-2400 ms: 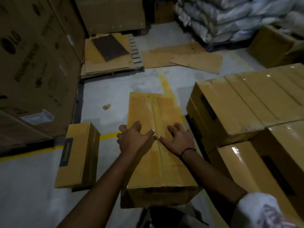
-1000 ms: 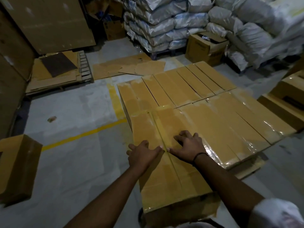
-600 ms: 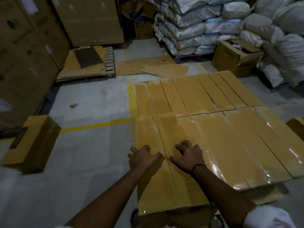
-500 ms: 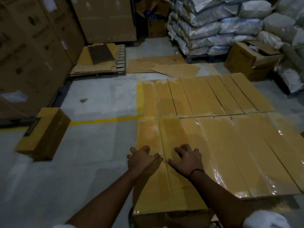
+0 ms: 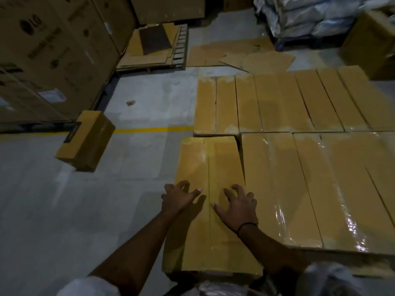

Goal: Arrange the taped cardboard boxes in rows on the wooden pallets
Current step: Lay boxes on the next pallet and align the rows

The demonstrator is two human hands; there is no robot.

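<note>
Both hands lay spread on the top of a long, yellow-brown taped cardboard box (image 5: 210, 201), the left hand (image 5: 177, 199) near its left edge and the right hand (image 5: 238, 205) just right of the tape seam that ran down the middle of the lid. Neither hand's grip was closed on anything: the fingers were splayed and slightly curled, pressing flat on the cardboard.

The box sat at the near left corner of the block of stacked boxes (image 5: 299, 167), its far end touching the back row, while a narrow wedge-shaped gap separated its right side from the next box (so it lay a little askew). The neighbouring boxes were glossy with clear tape or film. Whatever carried the block was hidden under it.

Well apart on the grey floor (image 5: 53, 210), just beside a yellow line (image 5: 154, 130), a smaller lone box (image 5: 85, 139) lay tilted.
</note>
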